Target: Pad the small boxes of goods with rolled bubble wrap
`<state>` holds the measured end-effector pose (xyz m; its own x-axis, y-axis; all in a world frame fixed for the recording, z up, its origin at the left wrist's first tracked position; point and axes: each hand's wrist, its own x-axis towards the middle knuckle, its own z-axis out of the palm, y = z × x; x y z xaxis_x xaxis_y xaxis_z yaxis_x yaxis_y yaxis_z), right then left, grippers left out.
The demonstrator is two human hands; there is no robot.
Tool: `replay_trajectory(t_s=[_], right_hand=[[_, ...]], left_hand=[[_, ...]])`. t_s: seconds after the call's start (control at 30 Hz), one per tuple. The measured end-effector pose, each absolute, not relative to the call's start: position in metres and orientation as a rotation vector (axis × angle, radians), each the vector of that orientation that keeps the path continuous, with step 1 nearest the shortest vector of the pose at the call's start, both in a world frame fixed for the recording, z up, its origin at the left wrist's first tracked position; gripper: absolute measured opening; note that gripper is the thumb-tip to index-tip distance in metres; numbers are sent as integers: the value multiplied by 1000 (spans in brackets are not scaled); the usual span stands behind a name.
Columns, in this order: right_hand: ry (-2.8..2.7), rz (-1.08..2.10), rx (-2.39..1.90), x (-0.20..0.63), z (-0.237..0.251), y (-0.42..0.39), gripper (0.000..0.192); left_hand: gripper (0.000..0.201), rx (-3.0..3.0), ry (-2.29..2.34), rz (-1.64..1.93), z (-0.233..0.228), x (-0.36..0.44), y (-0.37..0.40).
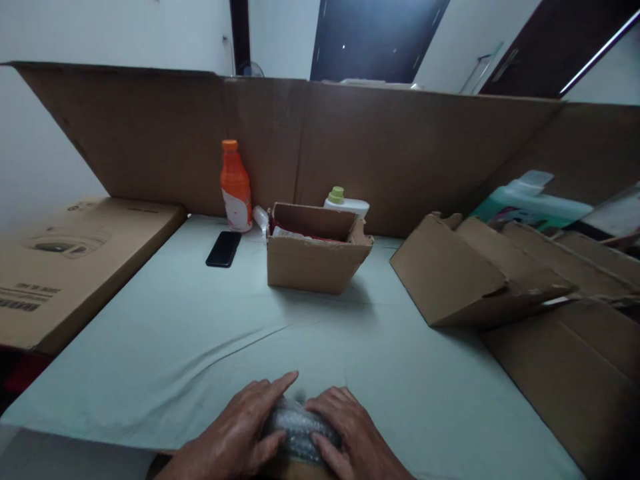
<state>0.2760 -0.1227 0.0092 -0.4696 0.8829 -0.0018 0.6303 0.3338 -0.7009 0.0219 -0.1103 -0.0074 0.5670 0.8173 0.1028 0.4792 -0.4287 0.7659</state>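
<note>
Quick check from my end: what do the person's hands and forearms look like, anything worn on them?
Both are bare. The left hand and the right hand show no gloves, and no rings show on the fingers in view. No watch, band or sleeve shows on the short stretch of wrist and forearm above the picture's lower edge; further up is out of frame.

Only the person's two hands and a short stretch of each wrist show, at the bottom edge of the view. The left hand (240, 427) is bare: no glove, no ring on any of the fingers (280, 385) in sight, no watch or band at the wrist. The right hand (350, 433) is bare as well, with no ring and no strap. No sleeve or cuff reaches either wrist. The nails are short and unpainted.
</note>
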Motion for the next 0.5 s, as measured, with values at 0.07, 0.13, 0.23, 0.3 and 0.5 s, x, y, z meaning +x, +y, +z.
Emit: replay_trajectory(t_s=[0.07, 0.13, 0.23, 0.3, 0.5], right_hand=[[-2212, 942, -1348, 285, 12, -116, 31], [-2088, 952, -1427, 295, 12, -108, 17], [-1890, 949, -1537, 309, 4, -97, 13], [-1811, 938, -1568, 316, -7, -92, 19], [-1703, 977, -1588, 321, -19, -90, 21]], left_hand=[[89, 2232, 976, 630, 12, 27, -88], [81, 2396, 1022, 770, 38, 37, -53], [68, 2652, 1264, 1093, 76, 55, 11], [64, 2768, 1385, 1196, 93, 68, 52], [25, 2847, 1469, 1137, 101, 82, 112]])
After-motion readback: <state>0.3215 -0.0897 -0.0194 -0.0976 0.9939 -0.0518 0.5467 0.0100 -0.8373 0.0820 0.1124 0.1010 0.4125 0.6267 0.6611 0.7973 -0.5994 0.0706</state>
